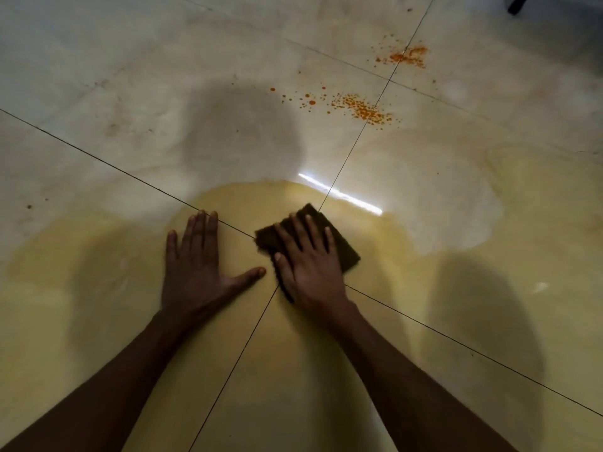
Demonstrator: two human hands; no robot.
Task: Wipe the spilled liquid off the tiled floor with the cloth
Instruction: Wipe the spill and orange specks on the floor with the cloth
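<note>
The right hand (310,262) presses flat, fingers spread, on a dark brown cloth (339,246) lying where the tile seams cross on the tiled floor (98,93). The left hand (199,265) rests just beside it, palm down, fingers straight, holding nothing. A yellowish film of spilled liquid (489,272) spreads around both hands; orange specks (365,109), perhaps spice, lie farther off

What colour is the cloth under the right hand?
Dark brown cloth, seen in the head view.

Dark object (518,4) (blurred) at far corner
</note>
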